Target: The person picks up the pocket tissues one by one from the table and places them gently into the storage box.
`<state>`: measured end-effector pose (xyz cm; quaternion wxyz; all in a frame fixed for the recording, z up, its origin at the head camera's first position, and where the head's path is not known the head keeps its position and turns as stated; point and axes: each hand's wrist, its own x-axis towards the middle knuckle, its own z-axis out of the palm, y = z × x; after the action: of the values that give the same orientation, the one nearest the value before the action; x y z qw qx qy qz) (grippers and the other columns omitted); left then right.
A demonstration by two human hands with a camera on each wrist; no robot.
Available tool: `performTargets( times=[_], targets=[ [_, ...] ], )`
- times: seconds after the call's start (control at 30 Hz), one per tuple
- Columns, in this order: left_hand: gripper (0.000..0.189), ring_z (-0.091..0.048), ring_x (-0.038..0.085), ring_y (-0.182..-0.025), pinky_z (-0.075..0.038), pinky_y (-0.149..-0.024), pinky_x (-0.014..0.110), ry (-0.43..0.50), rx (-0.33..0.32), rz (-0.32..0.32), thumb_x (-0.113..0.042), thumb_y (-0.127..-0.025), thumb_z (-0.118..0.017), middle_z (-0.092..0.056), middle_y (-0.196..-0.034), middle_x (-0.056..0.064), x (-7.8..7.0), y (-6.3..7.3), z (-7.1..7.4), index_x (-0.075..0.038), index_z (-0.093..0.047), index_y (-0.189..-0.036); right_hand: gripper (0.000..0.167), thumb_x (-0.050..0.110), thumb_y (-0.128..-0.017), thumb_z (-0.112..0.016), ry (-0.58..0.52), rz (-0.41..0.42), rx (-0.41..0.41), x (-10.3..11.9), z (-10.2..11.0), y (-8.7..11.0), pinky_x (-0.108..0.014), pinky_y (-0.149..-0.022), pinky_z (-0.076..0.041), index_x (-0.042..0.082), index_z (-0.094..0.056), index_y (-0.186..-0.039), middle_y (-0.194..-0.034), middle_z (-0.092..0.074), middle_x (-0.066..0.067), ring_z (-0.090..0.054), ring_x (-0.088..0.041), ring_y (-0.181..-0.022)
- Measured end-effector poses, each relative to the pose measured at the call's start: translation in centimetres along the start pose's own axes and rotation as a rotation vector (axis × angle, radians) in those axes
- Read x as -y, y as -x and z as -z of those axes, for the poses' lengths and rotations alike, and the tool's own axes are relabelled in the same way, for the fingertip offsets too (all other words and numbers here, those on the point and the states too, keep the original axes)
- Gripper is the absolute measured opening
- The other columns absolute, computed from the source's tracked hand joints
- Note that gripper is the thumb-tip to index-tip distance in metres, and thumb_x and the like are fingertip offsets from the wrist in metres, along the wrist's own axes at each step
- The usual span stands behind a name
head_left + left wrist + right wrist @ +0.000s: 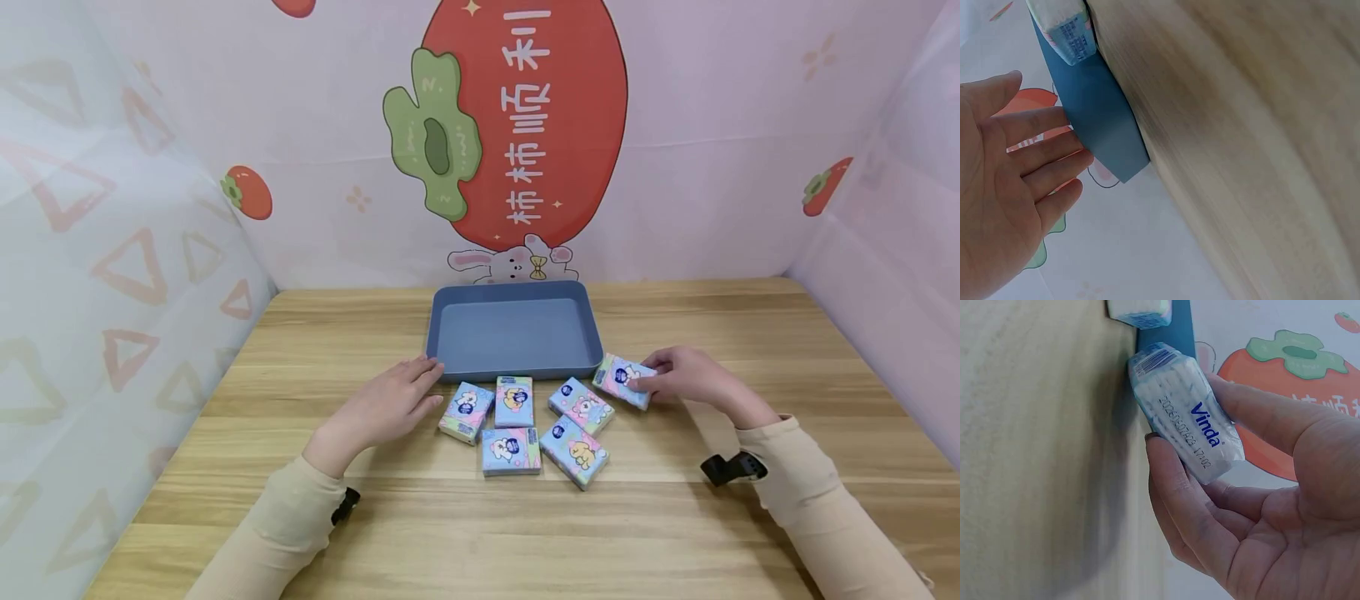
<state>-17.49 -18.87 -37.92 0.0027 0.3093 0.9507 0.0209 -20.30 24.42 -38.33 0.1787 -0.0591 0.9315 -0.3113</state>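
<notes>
My right hand [692,379] pinches a pocket tissue pack [621,379] between thumb and fingers, by the tray's front right corner. In the right wrist view, the pack [1185,415] shows its clear wrapped side with "Vinda" printed on it. The blue tray [517,369] lies at the back middle, its inside bare. With fingers stretched out, my left hand [382,406] has its fingertips at the tray's front left corner. Several other printed tissue packs lie loosely in front of the tray, among them one [467,412] close to the left thumb and one [512,452] nearest me.
Two more packs [581,406] [574,450] lie touching or nearly touching, left of the held one. The wooden table [480,542] runs back to a printed cloth wall [690,208], with cloth sides at left and right.
</notes>
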Motion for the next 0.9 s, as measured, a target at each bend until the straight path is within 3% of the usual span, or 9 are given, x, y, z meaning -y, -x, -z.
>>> performTargets(
  times=[0.33, 0.57, 0.9],
  targets=[
    [0.053, -0.039, 0.035, -0.136, -0.033, -0.113, 0.048, -0.004, -0.009, -0.009, -0.036, -0.100, -0.044, -0.044, -0.144, 0.018, -0.1, 0.0, 0.0, -0.001, -0.044, -0.140, 0.067, 0.042, -0.083, -0.070, -0.109, -0.005, 0.004, 0.9, 1.5, 1.0, -0.032, -0.074, -0.055, -0.010, -0.055, -0.121, -0.099, -0.064, -0.014, -0.065, -0.017, -0.082],
    [0.053, -0.039, 0.035, -0.136, -0.034, -0.112, 0.049, 0.004, -0.013, -0.013, -0.036, -0.100, -0.043, -0.044, -0.144, 0.018, -0.1, 0.1, 0.2, -0.001, -0.045, -0.140, 0.066, 0.041, -0.084, -0.069, -0.136, -0.010, -0.031, 1.6, 2.6, 1.4, -0.037, -0.077, -0.058, -0.011, -0.053, -0.122, -0.097, -0.063, -0.013, -0.065, -0.014, -0.081],
    [0.054, -0.038, 0.035, -0.136, -0.033, -0.113, 0.048, -0.004, -0.010, -0.019, -0.037, -0.100, -0.043, -0.044, -0.144, 0.018, 0.0, 0.1, 0.1, 0.000, -0.044, -0.140, 0.065, 0.047, -0.084, -0.067, -0.126, 0.027, -0.056, 3.0, 3.5, 0.9, -0.042, -0.084, -0.056, -0.007, -0.058, -0.118, -0.101, -0.065, -0.014, -0.069, -0.021, -0.085]
  ],
)
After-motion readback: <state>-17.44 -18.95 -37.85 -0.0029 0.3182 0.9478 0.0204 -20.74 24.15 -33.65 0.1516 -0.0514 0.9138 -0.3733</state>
